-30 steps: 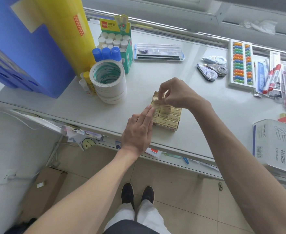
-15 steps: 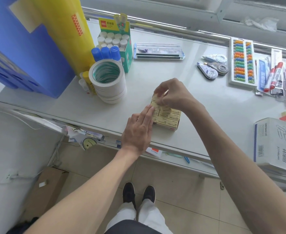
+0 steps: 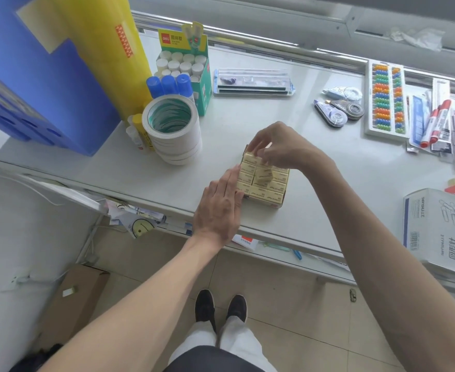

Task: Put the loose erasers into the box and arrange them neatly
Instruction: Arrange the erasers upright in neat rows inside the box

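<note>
Counter (image 3: 328,167): white, stationery along back and sides, stacked tape rolls (image 3: 172,135) left of box
Box (image 3: 272,204): near front edge, between both hands, packed with yellow erasers (image 3: 248,187)
Tilted eraser (image 3: 264,176): askew mid-row, just below right fingertips
Left hand (image 3: 218,208): fingers straight, flat against box's left side
Right hand (image 3: 282,146): fingers curled over far row, pinching far eraser (image 3: 260,153)

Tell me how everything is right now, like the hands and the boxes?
Left hand: flat, pressing the eraser box's left side.
Right hand: pinching an eraser at the box's far end.
Eraser box: open, nearly full.
Middle eraser: tilted, not lying flat.
Glue stick box: open, upright.
Tape rolls: stacked.
</note>
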Demonstrator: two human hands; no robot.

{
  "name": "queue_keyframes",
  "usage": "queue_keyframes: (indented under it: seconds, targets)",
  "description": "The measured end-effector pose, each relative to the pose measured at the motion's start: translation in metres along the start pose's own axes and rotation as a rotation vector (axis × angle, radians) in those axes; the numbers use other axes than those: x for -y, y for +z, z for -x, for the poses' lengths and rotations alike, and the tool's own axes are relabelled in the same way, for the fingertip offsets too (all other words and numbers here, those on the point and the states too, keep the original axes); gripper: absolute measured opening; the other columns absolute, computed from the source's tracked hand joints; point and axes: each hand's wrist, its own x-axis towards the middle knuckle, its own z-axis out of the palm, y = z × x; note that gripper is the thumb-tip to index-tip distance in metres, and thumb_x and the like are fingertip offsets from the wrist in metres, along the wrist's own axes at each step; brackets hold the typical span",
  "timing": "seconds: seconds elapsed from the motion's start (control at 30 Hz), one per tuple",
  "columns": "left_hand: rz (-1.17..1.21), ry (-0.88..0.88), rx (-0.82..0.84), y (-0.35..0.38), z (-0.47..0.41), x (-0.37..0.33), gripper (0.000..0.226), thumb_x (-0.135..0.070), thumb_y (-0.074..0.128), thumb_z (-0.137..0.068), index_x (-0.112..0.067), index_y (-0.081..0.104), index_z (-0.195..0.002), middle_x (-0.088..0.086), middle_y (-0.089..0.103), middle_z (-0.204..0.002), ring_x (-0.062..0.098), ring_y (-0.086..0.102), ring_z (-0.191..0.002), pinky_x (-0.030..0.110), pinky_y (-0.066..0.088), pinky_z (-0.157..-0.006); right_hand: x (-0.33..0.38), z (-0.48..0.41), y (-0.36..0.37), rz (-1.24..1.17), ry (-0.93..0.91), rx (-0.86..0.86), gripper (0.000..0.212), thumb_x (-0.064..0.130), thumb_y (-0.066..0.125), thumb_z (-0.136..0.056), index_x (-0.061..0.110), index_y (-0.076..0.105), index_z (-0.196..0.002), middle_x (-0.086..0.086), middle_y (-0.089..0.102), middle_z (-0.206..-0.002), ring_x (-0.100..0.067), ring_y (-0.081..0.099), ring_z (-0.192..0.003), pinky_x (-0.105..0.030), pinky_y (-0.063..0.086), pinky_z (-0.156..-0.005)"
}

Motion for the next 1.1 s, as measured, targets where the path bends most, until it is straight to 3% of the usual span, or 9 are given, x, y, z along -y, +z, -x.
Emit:
queue_keyframes:
  seconds: [0.1, 0.27, 0.47, 0.53, 0.67, 0.8, 0.9, 1.0, 1.1]
  targets:
    - [0.006, -0.017, 0.0, -0.001, 0.0, -0.001, 0.051, -0.028, 0.032, -0.1, -0.004, 0.034, -0.145, 0.01, 0.048, -0.14, 0.023, 0.045, -0.11, 0.033, 0.038, -0.099, -0.005, 0.011, -0.007, -0.038, -0.012, -0.052, 0.026, -0.002, 0.058, -0.08, 0.016, 0.073, -0.091, -0.001, 0.07, -0.101, -0.012, 0.063, -0.087, -0.019, 0.046, -0.058]
    - [0.016, -0.031, 0.009, -0.002, 0.0, -0.001, 0.052, -0.03, 0.028, -0.101, -0.004, 0.033, -0.145, 0.009, 0.047, -0.14, 0.023, 0.044, -0.114, 0.032, 0.036, -0.102, -0.009, 0.016, 0.003, -0.161, -0.052, -0.105, 0.02, 0.008, 0.072, -0.077, 0.021, 0.071, -0.092, 0.004, 0.066, -0.104, -0.015, 0.065, -0.085, -0.021, 0.043, -0.056]
    - [0.009, -0.028, -0.001, -0.002, 0.0, -0.001, 0.05, -0.028, 0.03, -0.101, -0.004, 0.037, -0.143, 0.009, 0.05, -0.136, 0.021, 0.044, -0.111, 0.03, 0.035, -0.1, -0.02, 0.013, 0.01, -0.292, -0.026, -0.058, 0.014, 0.003, 0.063, -0.085, 0.009, 0.073, -0.093, -0.005, 0.072, -0.091, -0.007, 0.062, -0.065, -0.019, 0.047, -0.059]
    - [0.002, -0.024, -0.001, -0.001, 0.001, -0.001, 0.05, -0.029, 0.03, -0.101, -0.004, 0.036, -0.144, 0.009, 0.05, -0.136, 0.021, 0.044, -0.111, 0.03, 0.036, -0.1, -0.023, 0.012, 0.01, -0.338, -0.013, -0.129, 0.019, -0.001, 0.057, -0.086, 0.007, 0.073, -0.091, -0.004, 0.071, -0.083, -0.006, 0.062, -0.06, -0.023, 0.05, -0.058]
    - [0.003, -0.031, 0.002, -0.001, 0.001, -0.001, 0.051, -0.03, 0.03, -0.101, -0.004, 0.036, -0.144, 0.008, 0.05, -0.136, 0.021, 0.044, -0.111, 0.03, 0.036, -0.1, -0.029, 0.005, 0.012, -0.232, 0.008, -0.295, 0.029, 0.003, 0.05, -0.087, 0.016, 0.076, -0.088, -0.004, 0.071, -0.091, -0.016, 0.065, -0.077, -0.023, 0.049, -0.06]
    - [0.003, -0.032, 0.005, -0.001, 0.001, 0.0, 0.05, -0.029, 0.03, -0.101, -0.004, 0.035, -0.144, 0.008, 0.05, -0.135, 0.02, 0.043, -0.11, 0.03, 0.036, -0.1, -0.024, 0.005, 0.011, -0.077, 0.014, -0.234, 0.037, 0.0, 0.044, -0.087, 0.014, 0.078, -0.092, -0.009, 0.067, -0.092, -0.019, 0.062, -0.08, -0.017, 0.045, -0.055]
    - [-0.003, -0.03, 0.008, -0.001, 0.001, 0.0, 0.05, -0.028, 0.031, -0.101, -0.004, 0.035, -0.144, 0.008, 0.05, -0.135, 0.021, 0.045, -0.111, 0.031, 0.038, -0.1, -0.022, 0.011, 0.004, -0.045, -0.007, -0.183, 0.033, 0.004, 0.047, -0.087, 0.017, 0.077, -0.092, -0.003, 0.066, -0.085, -0.014, 0.059, -0.072, -0.014, 0.043, -0.051]
    - [0.003, -0.037, 0.005, -0.002, 0.001, -0.001, 0.05, -0.028, 0.03, -0.1, -0.004, 0.036, -0.144, 0.008, 0.051, -0.134, 0.023, 0.046, -0.109, 0.033, 0.039, -0.099, -0.021, 0.02, -0.002, -0.02, -0.045, 0.016, 0.018, 0.016, 0.066, -0.085, 0.022, 0.074, -0.1, 0.001, 0.063, -0.079, -0.013, 0.056, -0.069, -0.021, 0.044, -0.055]
    - [0.003, -0.039, -0.001, -0.002, 0.001, -0.002, 0.05, -0.028, 0.03, -0.1, -0.004, 0.037, -0.144, 0.008, 0.053, -0.132, 0.023, 0.046, -0.105, 0.033, 0.039, -0.097, -0.023, 0.021, 0.002, 0.039, -0.064, 0.082, 0.032, 0.025, 0.071, -0.084, 0.027, 0.067, -0.115, -0.002, 0.058, -0.081, -0.014, 0.053, -0.071, -0.028, 0.043, -0.062]
